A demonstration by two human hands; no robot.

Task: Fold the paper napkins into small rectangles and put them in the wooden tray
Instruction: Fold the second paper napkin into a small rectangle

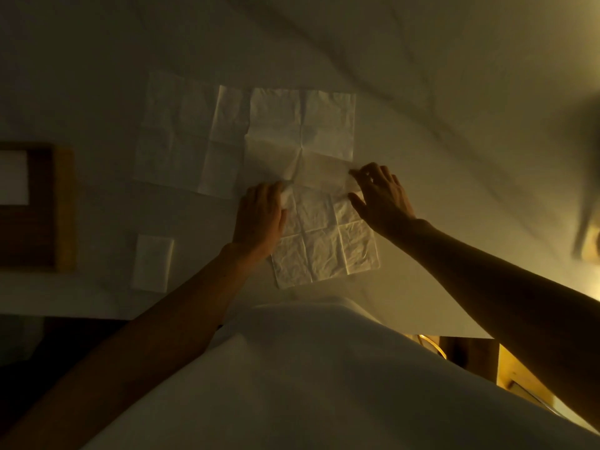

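Note:
A creased white paper napkin (324, 245) lies unfolded on the white cloth in front of me. My left hand (259, 219) pinches its far left corner, and my right hand (380, 196) pinches its far right corner, both lifting that far edge slightly. Beyond it two more unfolded napkins lie flat, one (302, 125) in the middle and one (185, 138) to its left, overlapping. A small folded napkin rectangle (152, 263) rests at the near left. The wooden tray (65, 206) stands at the far left edge with a white folded napkin (13, 177) inside.
The table is covered by a wrinkled white cloth (454, 92). Its near edge runs just before my body. A blurred dark object (584, 203) sits at the right edge. The light is dim and yellowish.

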